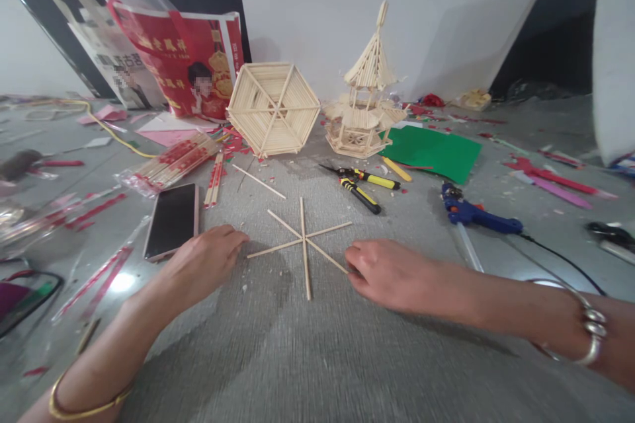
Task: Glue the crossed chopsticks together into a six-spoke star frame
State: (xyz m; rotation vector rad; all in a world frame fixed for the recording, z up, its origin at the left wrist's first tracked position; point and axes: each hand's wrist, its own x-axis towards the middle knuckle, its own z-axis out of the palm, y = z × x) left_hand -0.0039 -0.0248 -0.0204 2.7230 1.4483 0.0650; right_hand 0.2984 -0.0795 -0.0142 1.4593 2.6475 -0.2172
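Six thin wooden arms form a star of sticks (304,258) on the grey surface, meeting at one centre. My right hand (381,274) is closed at the tip of its lower-right arm, with the fingers curled round the stick's end. On the other side, my left hand (211,258) rests with its fingers bent and pressed together, close to the tip of the lower-left arm. Its thumb and anything under the fingers are hidden. A loose stick (258,181) lies just beyond the star.
Behind stand a hexagonal stick panel (275,109) and a stick pagoda model (367,96). Yellow-black pliers (360,188), a blue glue gun (479,215), a green sheet (436,153), a phone (172,221), packed sticks (173,162) and a red bag (183,66) lie around.
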